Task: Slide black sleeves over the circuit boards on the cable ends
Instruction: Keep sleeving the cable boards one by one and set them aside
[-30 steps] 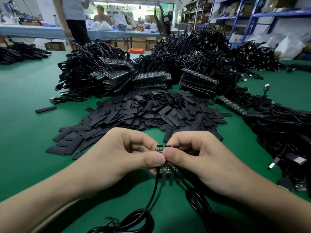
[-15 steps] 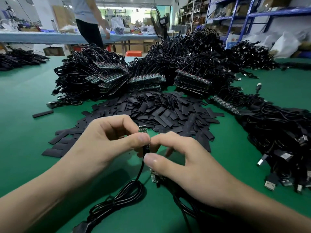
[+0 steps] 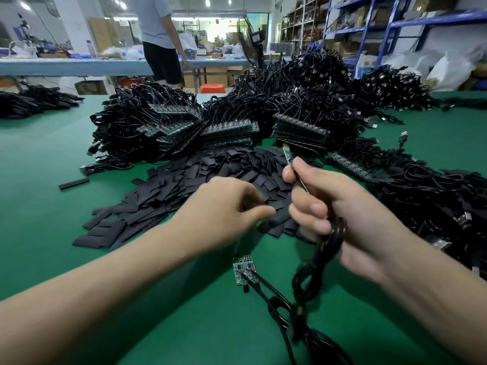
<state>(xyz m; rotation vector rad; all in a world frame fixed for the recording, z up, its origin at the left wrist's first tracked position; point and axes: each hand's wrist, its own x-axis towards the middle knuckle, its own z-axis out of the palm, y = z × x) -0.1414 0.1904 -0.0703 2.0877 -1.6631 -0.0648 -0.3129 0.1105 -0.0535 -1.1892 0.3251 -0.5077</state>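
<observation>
My right hand grips a black cable whose small green circuit board sticks up above my fingers, bare of any sleeve. My left hand hovers with curled fingers at the near edge of the pile of flat black sleeves. Its fingertips are blurred and hidden, so I cannot tell whether it pinches a sleeve. Below my hands two more joined circuit boards lie on the green mat, with their cables trailing toward me.
Heaps of black cables with rows of boards rise behind the sleeves. More cables with USB plugs fill the right side. One loose sleeve lies at left. A person stands at the far table.
My hands have separated. The single cable's board went from my left hand to my right, which raised it. My left hand moved toward the sleeve pile. The other boards now lie on the mat.
</observation>
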